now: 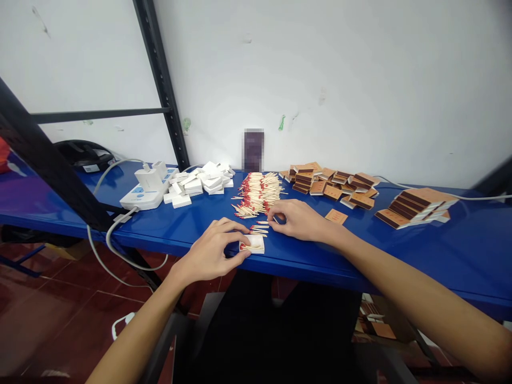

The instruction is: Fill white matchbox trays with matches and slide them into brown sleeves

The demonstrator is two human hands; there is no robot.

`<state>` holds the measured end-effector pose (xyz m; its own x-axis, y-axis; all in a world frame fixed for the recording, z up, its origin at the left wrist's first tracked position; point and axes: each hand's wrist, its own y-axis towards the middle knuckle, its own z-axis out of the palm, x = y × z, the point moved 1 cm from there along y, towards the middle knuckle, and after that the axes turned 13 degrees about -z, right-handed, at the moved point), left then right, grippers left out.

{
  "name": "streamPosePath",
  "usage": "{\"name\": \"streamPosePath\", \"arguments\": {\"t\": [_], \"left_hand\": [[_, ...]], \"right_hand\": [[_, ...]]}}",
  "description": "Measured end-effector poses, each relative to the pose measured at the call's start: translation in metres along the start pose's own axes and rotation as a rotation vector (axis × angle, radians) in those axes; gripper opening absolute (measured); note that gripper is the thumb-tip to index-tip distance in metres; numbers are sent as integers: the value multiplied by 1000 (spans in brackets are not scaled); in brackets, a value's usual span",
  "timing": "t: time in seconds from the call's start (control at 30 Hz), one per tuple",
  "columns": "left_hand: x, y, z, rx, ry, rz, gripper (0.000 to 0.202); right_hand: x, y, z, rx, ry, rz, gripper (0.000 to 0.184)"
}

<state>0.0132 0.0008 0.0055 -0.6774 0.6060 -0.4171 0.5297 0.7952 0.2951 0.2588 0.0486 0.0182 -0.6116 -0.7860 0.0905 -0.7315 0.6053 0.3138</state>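
We find the left hand [208,256] pinching the small white cardboard tray [256,245] and the right hand [298,220] pinching red-tipped wooden matchsticks [260,229]; heads should lie aligned.

Bright, even, diffuse light, no source in frame. White wall [360,80] nearly blown out, low contrast. Blue desk [460,240] has a soft sheen, no hard glare. Faint soft shadows under left hand [212,250] and right hand [298,218]. Strong wide-angle bend: desk edge and black shelf post [160,80] curve outward, forearms stretched at bottom. Pixelated patch [253,143] at centre. Floor [60,298] lower left dimmer, slightly soft.
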Motion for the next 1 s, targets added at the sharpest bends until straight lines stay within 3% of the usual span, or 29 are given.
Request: {"name": "streamPosePath", "arguments": {"t": [0.6, 1.0], "left_hand": [[-1, 0, -1, 2, 7, -3, 18], [-1, 0, -1, -2, 8, 3, 18]], "right_hand": [[2, -1, -2, 11, 28, -48, 9], [1, -1, -6, 55, 76, 18, 11]]}}
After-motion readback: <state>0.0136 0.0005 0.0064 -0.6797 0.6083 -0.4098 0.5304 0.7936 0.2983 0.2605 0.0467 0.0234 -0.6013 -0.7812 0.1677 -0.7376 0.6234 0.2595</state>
